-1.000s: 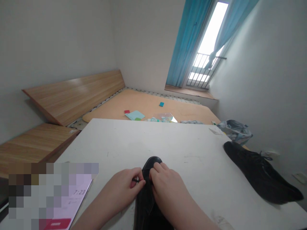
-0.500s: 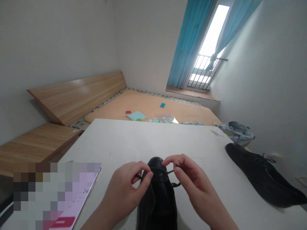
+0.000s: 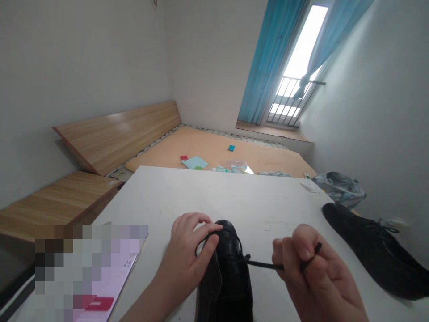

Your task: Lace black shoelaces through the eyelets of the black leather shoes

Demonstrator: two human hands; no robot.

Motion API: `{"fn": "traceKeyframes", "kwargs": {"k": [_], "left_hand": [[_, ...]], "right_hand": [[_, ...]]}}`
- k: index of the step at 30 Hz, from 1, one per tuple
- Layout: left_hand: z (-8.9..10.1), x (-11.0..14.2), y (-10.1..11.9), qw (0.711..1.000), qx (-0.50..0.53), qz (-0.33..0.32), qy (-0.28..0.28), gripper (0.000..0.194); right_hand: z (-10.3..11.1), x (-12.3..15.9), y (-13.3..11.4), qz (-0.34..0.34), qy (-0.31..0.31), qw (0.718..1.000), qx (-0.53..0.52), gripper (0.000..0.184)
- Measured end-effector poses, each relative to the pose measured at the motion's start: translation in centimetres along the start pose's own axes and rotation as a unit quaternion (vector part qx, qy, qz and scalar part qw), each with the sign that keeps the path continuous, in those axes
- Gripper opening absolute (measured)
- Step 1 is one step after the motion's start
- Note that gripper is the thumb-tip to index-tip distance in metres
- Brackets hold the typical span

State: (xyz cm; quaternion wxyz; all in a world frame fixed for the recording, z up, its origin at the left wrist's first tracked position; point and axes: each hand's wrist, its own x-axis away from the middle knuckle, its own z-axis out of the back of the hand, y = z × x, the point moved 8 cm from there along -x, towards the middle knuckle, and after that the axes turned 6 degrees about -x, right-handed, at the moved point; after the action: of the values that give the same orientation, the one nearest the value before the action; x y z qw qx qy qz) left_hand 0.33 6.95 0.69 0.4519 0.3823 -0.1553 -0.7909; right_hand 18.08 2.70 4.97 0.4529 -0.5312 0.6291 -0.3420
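A black leather shoe (image 3: 228, 286) is lying on a white table (image 3: 254, 197) between the hands, its toe pointing away. The left hand (image 3: 187, 250) is touching the shoe's near side, fingers curled and holding a lace loop (image 3: 201, 241). The right hand (image 3: 311, 268), just beside the shoe, is pinching the lace (image 3: 264, 265) narrowly, holding it stretched. A second shoe (image 3: 372, 250) is lying farther right.

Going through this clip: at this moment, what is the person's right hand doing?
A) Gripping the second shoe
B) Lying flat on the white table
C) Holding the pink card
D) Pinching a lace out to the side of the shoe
D. The right hand pinches the black lace between its fingers, out to the side of the black leather shoe.
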Motion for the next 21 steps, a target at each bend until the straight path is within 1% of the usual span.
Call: {"fn": "traceKeyframes", "kwargs": {"k": [2,4,5,7,9,11,13,15,18,21], "left_hand": [[0.1,0.4,1.1,0.996,0.084,-0.038,0.002,0.025],[0.4,0.8,1.6,0.985,0.163,-0.054,0.014,0.023],[0.5,0.9,1.7,0.981,0.187,-0.054,0.023,0.020],[0.5,0.9,1.6,0.978,0.200,-0.043,0.038,0.012],[0.2,0.8,1.2,0.980,0.194,-0.022,0.045,0.008],[0.0,0.7,0.9,0.980,0.190,-0.002,0.049,0.010],[-0.1,0.6,0.8,0.980,0.192,0.004,0.054,0.012],[0.0,0.6,1.0,0.979,0.195,-0.008,0.063,0.013],[0.4,0.6,1.7,0.978,0.186,-0.047,0.085,0.013],[0.4,0.7,2.1,0.981,0.160,-0.070,0.087,0.013]], "right_hand": [[-0.8,-0.2,1.1,-0.026,-0.031,0.997,0.069,0.029],[-1.7,-0.7,2.7,-0.045,-0.067,0.983,0.166,0.024],[-2.1,-0.9,3.5,-0.048,-0.080,0.974,0.206,0.022],[-2.5,-1.3,5.1,-0.047,-0.093,0.965,0.241,0.020],[-2.6,-1.4,6.5,-0.051,-0.088,0.967,0.233,0.022],[-2.6,-1.2,7.5,-0.062,-0.086,0.971,0.212,0.028],[-2.5,-1.1,8.2,-0.077,-0.086,0.973,0.198,0.034],[-2.4,-1.0,8.6,-0.103,-0.094,0.972,0.189,0.039],[-2.6,-0.8,8.8,-0.137,-0.124,0.967,0.178,0.044],[-2.4,-0.7,8.8,-0.158,-0.130,0.961,0.184,0.044]]}}
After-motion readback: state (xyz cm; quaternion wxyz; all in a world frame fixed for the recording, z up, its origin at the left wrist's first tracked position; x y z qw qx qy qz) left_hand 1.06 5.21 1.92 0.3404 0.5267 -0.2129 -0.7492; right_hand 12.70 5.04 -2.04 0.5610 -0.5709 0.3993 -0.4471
